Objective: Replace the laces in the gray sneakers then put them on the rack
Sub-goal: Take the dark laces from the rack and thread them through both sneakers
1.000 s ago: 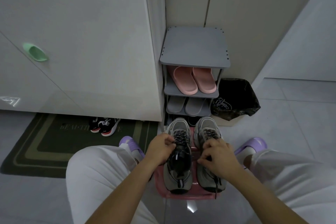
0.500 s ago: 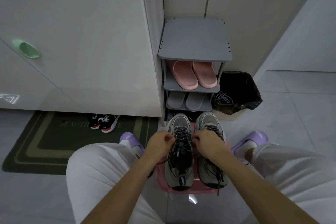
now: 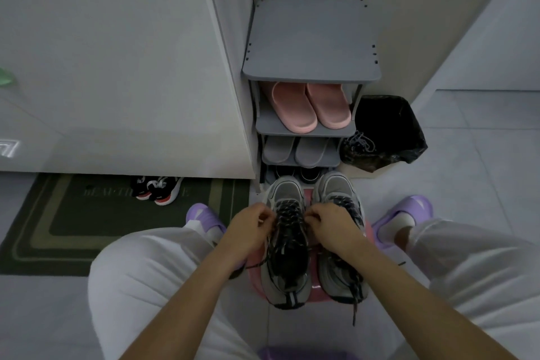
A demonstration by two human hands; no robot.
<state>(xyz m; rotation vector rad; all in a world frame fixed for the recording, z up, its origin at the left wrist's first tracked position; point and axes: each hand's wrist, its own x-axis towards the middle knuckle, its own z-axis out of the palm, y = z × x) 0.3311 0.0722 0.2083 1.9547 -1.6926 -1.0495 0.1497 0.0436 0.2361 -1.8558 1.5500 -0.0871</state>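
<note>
Two gray sneakers with dark speckled laces stand side by side on a pink stool (image 3: 314, 291) between my knees, toes toward the rack. My left hand (image 3: 248, 228) pinches the lace at the left edge of the left sneaker (image 3: 287, 260). At that shoe's right edge, my right hand (image 3: 330, 225) pinches the lace and covers part of the right sneaker (image 3: 339, 272). A loose lace end hangs off the right sneaker's heel. The gray shoe rack (image 3: 311, 47) stands just beyond, its top shelf bare.
Pink slippers (image 3: 309, 107) and gray slippers (image 3: 298, 150) fill the rack's middle shelves; dark shoes sit on the bottom one. A black bag (image 3: 388, 131) with a lace bundle lies right of the rack. A doormat (image 3: 87, 213) with black-red shoes lies left. My feet wear purple slippers.
My right hand has moved left from the right sneaker to the left sneaker's laces. My left hand has stayed at that shoe's left edge.
</note>
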